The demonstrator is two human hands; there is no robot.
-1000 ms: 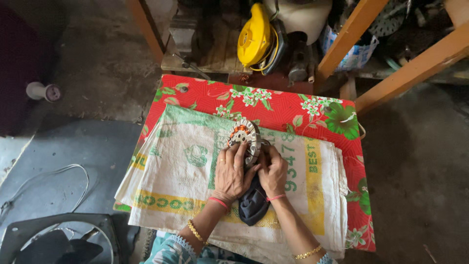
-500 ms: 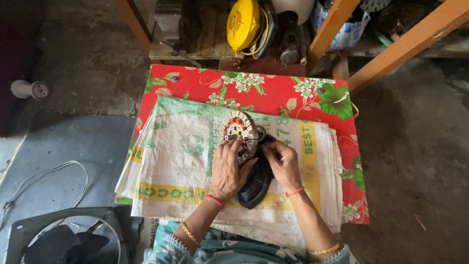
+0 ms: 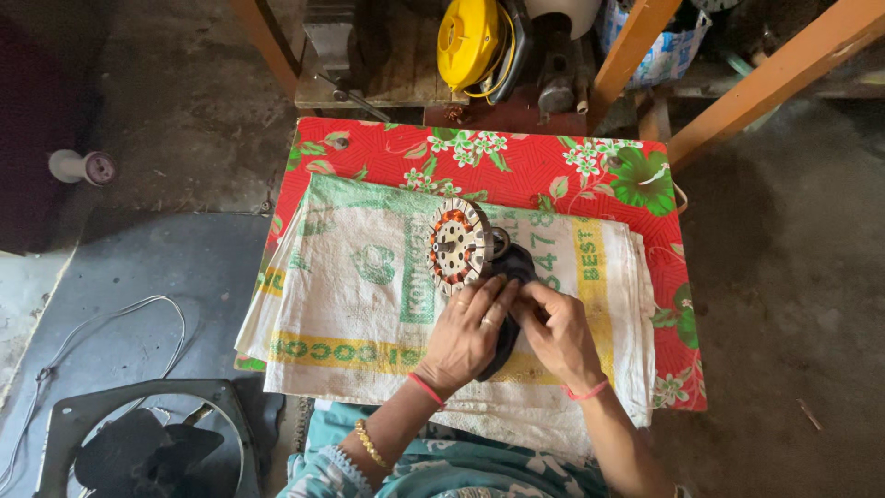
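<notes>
The round motor stator [image 3: 458,245], a laminated metal disc ringed with copper-coloured windings, stands tilted on edge near the middle of the table, its face turned up and left, with a dark housing part [image 3: 509,277] just behind and below it. It looks heavy for its size and stiff in the iron core, but the thin windings and any lead wires would be easily nicked, so the safest hold is judged to be on the outer rim of the laminations or on the dark housing, not on the coils. The left hand [image 3: 466,334] lies against the lower edge of the disc, fingers curled onto it and onto the dark part, steadying both. The right hand [image 3: 555,330] has its fingertips pinched narrow at the dark part beside the left hand's fingers; whether it pinches a wire or the housing itself cannot be told. Under the work lies a folded white woven sack [image 3: 359,314] with green and yellow print, spread over a red flowered cloth [image 3: 516,166] covering the table. Beyond the table's far edge sit a yellow machine [image 3: 468,41] and a vise [image 3: 330,41] on a wooden bench. On the floor to the left are a dark fan blade in its frame [image 3: 138,443] and a loose white cable [image 3: 111,337].
</notes>
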